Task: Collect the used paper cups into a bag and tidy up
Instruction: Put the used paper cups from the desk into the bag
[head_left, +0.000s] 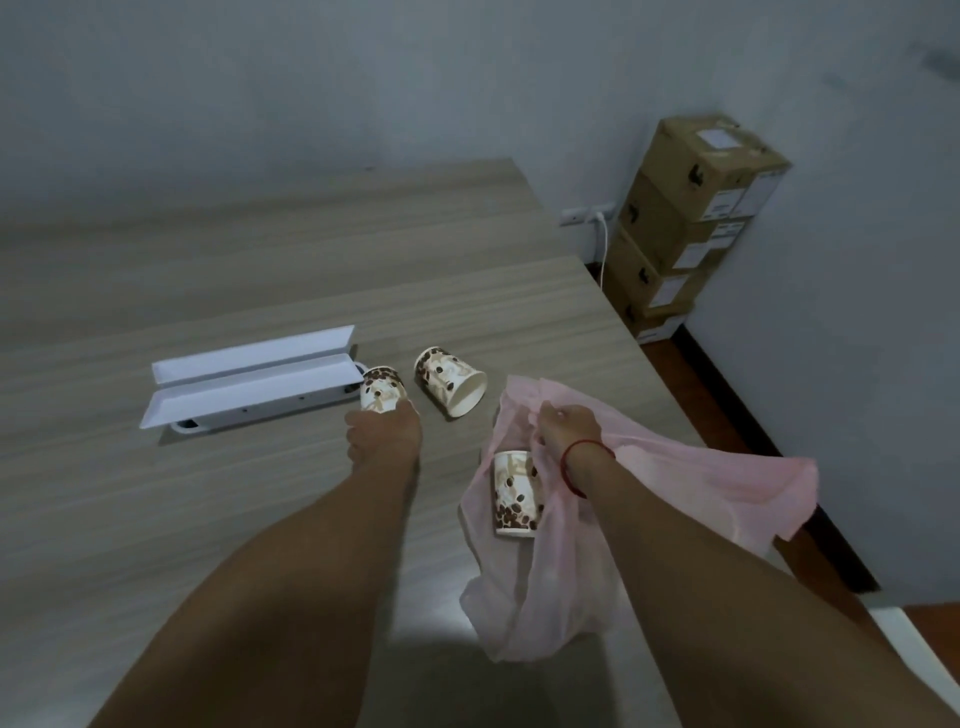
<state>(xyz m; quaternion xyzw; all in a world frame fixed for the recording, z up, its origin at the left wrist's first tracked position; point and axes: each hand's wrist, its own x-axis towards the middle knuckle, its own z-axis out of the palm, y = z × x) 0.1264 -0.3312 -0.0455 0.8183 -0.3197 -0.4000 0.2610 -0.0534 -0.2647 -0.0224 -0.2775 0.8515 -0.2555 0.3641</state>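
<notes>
Wood-grain table (260, 260); white cable box (249, 384) with both lids open is taken as reference. Left hand (382, 434) grips first cup (382, 392) at the box's right end; second cup (449, 382) lies on its side just right of it. Farther right of the box and nearer, right hand (566, 428) pinches the pink bag (649, 483) at its mouth, with third cup (516, 493) inside.

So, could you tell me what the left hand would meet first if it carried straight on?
The left cup; the left hand seems to touch it now. Just beyond, probably the white box.
</notes>
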